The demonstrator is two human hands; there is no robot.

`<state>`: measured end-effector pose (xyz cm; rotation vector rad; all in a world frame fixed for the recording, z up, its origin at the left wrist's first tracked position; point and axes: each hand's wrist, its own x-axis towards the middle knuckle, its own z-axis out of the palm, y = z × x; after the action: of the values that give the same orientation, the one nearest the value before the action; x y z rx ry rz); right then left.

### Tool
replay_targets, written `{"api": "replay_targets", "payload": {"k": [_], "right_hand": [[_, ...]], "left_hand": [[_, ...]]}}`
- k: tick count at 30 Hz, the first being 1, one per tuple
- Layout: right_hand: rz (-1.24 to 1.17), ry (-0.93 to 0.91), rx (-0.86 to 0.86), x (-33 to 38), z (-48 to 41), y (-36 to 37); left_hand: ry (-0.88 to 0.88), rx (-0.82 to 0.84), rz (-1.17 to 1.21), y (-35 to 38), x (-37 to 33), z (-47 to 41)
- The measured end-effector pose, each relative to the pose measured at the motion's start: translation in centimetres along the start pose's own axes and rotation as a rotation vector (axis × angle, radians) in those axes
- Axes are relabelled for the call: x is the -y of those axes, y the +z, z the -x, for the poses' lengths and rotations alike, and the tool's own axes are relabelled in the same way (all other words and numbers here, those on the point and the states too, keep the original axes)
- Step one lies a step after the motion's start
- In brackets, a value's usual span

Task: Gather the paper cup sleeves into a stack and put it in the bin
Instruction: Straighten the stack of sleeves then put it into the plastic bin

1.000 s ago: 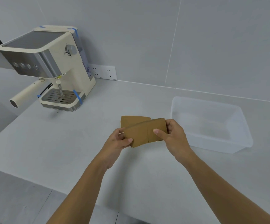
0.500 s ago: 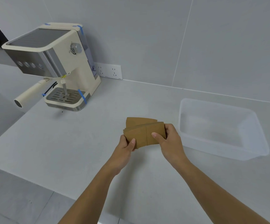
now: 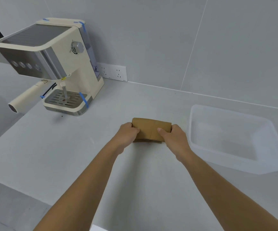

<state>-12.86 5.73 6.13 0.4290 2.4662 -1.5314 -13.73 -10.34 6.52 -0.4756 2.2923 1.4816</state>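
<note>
Both hands clamp the brown sleeves (image 3: 150, 130) on the counter (image 3: 78, 152): left hand (image 3: 126, 133) closed on the left end, right hand (image 3: 174, 136) on the right end, thumbs on top. Bare counter surrounds the grip. Just right sits the clear bin (image 3: 238, 139), open-topped, nothing between. Far left-back stands a coffee machine (image 3: 55, 64), sockets (image 3: 112, 72) behind.
</note>
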Motion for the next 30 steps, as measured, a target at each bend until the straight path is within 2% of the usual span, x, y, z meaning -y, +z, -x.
{"api": "replay_targets", "payload": {"k": [8, 18, 24, 30], "right_hand": [[0.087, 0.081, 0.035, 0.4, -2.4, 0.7], [0.110, 0.135, 0.070, -0.9, -4.0, 1.7], [-0.042, 0.191, 0.127, -1.3, -4.4, 1.7], [-0.134, 0.244, 0.168, -1.1, -4.9, 1.3]], "left_hand": [[-0.105, -0.028, 0.014, -0.2, -0.5, -2.6], [-0.111, -0.023, 0.024, -0.1, 1.0, -4.2], [-0.218, 0.010, 0.086, -0.5, 0.9, -4.9], [-0.238, 0.019, 0.132, -0.2, 0.5, -5.3]]}}
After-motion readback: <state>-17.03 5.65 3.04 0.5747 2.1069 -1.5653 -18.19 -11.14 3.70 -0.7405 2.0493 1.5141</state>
